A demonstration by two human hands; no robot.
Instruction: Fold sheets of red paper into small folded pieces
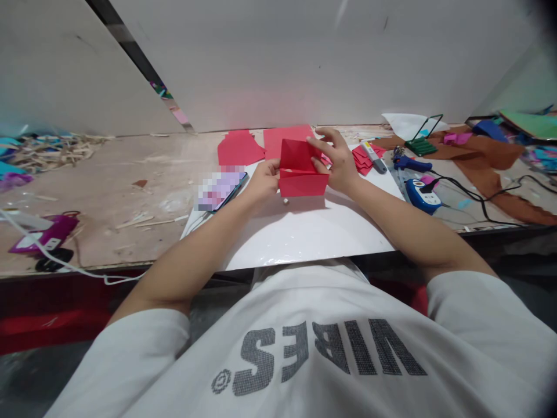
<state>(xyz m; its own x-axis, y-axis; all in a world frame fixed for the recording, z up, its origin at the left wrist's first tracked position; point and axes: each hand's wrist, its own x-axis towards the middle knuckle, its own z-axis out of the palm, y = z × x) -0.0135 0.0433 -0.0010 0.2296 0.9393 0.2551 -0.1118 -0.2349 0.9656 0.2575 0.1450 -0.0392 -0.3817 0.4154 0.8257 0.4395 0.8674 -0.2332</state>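
A folded red paper piece [301, 169] stands just above a white glossy sheet [304, 229] on the workbench. My left hand [262, 181] pinches its left edge, fingers closed on the paper. My right hand [335, 159] grips its right side, the index finger reaching over the raised top flap. More red paper sheets [241, 148] lie flat behind it, and a small stack of folded red pieces [363, 159] sits to the right.
A phone [220, 190] lies left of my hands. To the right are a marker [373, 157], a blue glue gun [411, 164], a blue device with black cables [422, 194], and brown fabric [483, 154]. Wooden sticks [52, 148] pile up far left, beside a purple card [46, 233].
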